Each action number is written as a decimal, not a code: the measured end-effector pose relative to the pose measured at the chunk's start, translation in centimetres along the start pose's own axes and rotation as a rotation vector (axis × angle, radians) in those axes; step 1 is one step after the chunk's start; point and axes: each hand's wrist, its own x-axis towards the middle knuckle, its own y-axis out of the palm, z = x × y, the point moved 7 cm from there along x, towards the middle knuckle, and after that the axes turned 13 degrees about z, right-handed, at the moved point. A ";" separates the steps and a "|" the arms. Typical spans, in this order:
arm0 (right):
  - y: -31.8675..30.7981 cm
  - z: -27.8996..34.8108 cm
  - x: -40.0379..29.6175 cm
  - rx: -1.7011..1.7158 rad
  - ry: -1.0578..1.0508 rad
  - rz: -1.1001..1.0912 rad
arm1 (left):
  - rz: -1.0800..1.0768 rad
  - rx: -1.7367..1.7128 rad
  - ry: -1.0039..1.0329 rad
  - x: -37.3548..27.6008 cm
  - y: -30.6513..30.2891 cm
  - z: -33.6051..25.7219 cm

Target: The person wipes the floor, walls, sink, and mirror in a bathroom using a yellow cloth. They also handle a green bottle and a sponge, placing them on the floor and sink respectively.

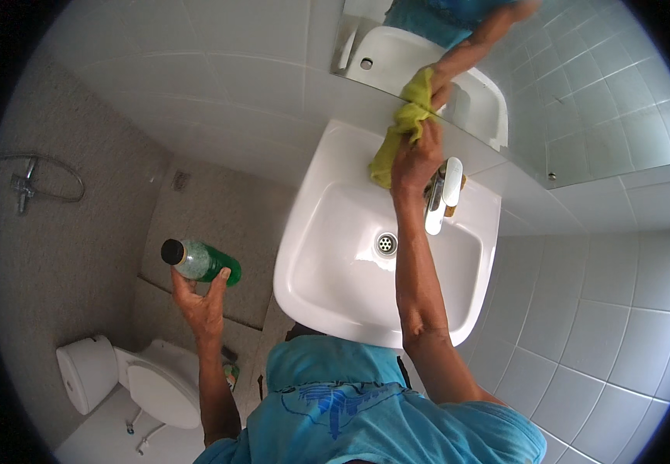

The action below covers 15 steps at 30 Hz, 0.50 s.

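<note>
My right hand (419, 159) grips a yellow-green cloth (386, 159) over the back of the white washbasin (306, 296), with the cloth's upper end against the lower edge of the mirror (581, 124). Beside that hand is the chrome faucet (444, 197), partly hidden by it. In my left hand (203, 301), held out to the left of the basin, is a clear bottle (210, 264) of green liquid with a black cap, tilted on its side. The basin's drain (386, 244) shows left of my right forearm.
A white toilet (164, 394) stands at the lower left. A hand shower (24, 184) with a hose is on the left wall. A brownish item (451, 210) lies behind the faucet. Another container (231, 376) is low beside my left forearm. Tiled walls surround the basin.
</note>
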 end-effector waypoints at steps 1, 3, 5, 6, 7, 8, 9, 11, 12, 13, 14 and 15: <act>0.6 0.2 -0.4 -0.005 0.013 0.051 | -0.003 0.014 -0.007 0.0 -0.2 0.3; -0.3 0.3 0.1 0.039 -0.019 -0.012 | -0.006 0.009 -0.012 0.1 -0.2 0.4; -1.7 1.1 0.9 0.013 -0.052 -0.070 | -0.007 -0.021 -0.026 -0.2 -0.5 0.7; -1.8 1.3 1.1 -0.020 -0.089 -0.073 | 0.000 -0.013 -0.026 -0.4 -0.5 0.8; -1.5 1.0 0.9 -0.023 -0.089 -0.066 | 0.009 -0.009 -0.019 -0.2 -0.6 0.9; -0.9 0.7 0.4 -0.025 -0.089 -0.059 | 0.018 -0.005 -0.012 -0.1 -0.5 0.9; -0.5 0.5 0.1 -0.027 -0.088 -0.053 | 0.017 -0.012 -0.014 0.0 -0.4 0.8; -0.6 1.0 0.0 -0.010 -0.079 -0.046 | 0.008 -0.029 -0.020 -0.1 -0.3 0.5; -0.8 1.2 0.1 -0.001 -0.074 -0.042 | 0.013 -0.036 -0.021 0.0 -0.2 0.5; -1.4 1.2 0.5 0.049 -0.048 -0.056 | 0.012 -0.041 -0.023 -0.1 -0.3 0.6; -2.1 1.2 1.0 0.099 -0.020 -0.066 | 0.011 -0.045 -0.029 -0.2 -0.4 0.7; -2.6 1.2 1.4 0.149 0.008 -0.076 | 0.001 -0.034 -0.034 -0.3 -0.6 0.9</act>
